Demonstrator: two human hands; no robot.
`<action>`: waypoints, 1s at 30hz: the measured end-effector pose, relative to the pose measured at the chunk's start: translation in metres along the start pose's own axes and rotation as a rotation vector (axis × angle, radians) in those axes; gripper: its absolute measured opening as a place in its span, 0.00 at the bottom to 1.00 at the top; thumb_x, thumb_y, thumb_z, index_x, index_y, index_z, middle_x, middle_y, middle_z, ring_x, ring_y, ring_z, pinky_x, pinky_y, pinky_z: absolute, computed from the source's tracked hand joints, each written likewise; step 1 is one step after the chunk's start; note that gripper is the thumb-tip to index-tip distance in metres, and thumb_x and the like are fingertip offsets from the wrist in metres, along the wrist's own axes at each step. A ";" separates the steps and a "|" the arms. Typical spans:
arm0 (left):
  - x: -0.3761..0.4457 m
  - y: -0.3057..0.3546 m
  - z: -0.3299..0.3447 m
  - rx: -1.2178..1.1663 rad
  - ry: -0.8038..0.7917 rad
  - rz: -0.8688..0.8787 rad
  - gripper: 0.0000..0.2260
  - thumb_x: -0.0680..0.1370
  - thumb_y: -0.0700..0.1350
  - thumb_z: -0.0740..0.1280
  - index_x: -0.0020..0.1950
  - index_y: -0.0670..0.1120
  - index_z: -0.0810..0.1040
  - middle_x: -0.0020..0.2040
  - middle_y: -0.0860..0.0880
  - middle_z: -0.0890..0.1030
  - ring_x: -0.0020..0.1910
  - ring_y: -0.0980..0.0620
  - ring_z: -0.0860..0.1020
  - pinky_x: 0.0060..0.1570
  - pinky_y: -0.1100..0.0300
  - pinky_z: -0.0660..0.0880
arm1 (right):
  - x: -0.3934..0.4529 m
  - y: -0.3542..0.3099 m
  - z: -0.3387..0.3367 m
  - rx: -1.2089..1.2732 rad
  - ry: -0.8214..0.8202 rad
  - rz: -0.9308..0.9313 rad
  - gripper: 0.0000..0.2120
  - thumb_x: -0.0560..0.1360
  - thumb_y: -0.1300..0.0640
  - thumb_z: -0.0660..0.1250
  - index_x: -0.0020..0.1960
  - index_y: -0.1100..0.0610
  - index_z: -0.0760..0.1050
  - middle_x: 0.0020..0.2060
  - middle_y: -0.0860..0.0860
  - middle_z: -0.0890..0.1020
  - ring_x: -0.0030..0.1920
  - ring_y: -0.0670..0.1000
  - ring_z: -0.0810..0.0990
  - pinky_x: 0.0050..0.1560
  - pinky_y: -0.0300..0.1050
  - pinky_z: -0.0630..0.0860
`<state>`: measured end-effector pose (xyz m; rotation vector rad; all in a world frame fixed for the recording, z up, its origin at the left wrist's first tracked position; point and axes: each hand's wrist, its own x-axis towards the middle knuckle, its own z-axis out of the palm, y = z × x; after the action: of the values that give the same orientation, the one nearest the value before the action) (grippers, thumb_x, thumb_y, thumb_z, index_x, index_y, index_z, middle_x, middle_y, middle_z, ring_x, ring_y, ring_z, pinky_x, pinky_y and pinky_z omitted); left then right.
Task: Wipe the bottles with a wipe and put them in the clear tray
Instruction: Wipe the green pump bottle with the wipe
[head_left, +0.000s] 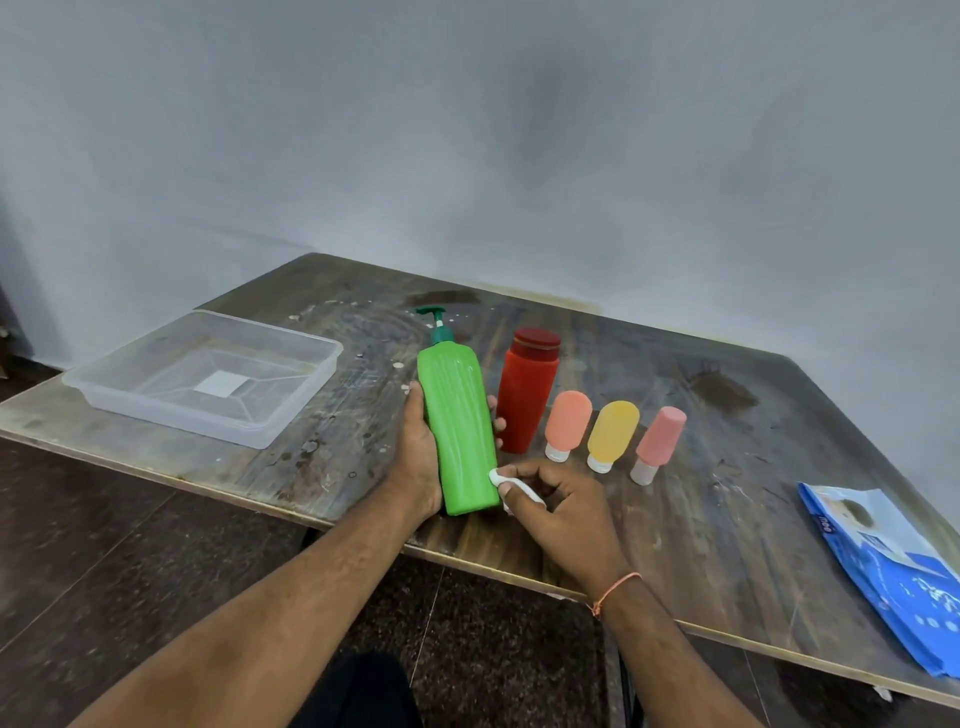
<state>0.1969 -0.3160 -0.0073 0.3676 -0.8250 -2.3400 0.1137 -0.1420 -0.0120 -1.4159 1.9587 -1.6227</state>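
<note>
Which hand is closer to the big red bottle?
Left. The left hand grips the green bottle, its fingertips almost touching the red bottle. The right hand holds a wipe lower down.

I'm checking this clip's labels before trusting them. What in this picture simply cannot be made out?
- Head view: far side of the green pump bottle, turned away; left hand covers part.
- Wipe: mostly bunched inside the right hand.
- Blue wipes pack: cut by the right edge, print too small.
- Red bottle: no label shows.
- Clear tray: base mark unclear.
</note>
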 end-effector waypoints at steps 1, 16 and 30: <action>0.000 0.000 -0.001 -0.008 -0.015 -0.005 0.42 0.81 0.73 0.46 0.56 0.43 0.88 0.54 0.41 0.85 0.46 0.43 0.83 0.51 0.47 0.78 | 0.000 0.000 0.000 -0.018 -0.004 -0.016 0.08 0.79 0.60 0.76 0.55 0.49 0.89 0.49 0.43 0.89 0.53 0.50 0.87 0.53 0.43 0.83; -0.002 -0.003 -0.002 -0.060 -0.120 0.000 0.40 0.81 0.73 0.47 0.56 0.44 0.88 0.53 0.42 0.83 0.41 0.45 0.79 0.42 0.51 0.78 | -0.007 0.002 -0.001 -0.127 0.033 -0.048 0.09 0.75 0.62 0.78 0.48 0.48 0.89 0.44 0.41 0.88 0.47 0.47 0.87 0.45 0.43 0.82; -0.003 -0.004 -0.002 -0.044 -0.087 0.040 0.40 0.81 0.73 0.49 0.59 0.43 0.86 0.55 0.40 0.83 0.43 0.43 0.79 0.43 0.50 0.78 | -0.008 0.001 0.000 -0.136 0.033 -0.154 0.09 0.77 0.60 0.78 0.54 0.47 0.89 0.48 0.41 0.88 0.51 0.48 0.87 0.50 0.45 0.83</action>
<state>0.1984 -0.3120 -0.0115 0.2302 -0.8127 -2.3464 0.1177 -0.1358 -0.0158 -1.6378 2.0591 -1.6127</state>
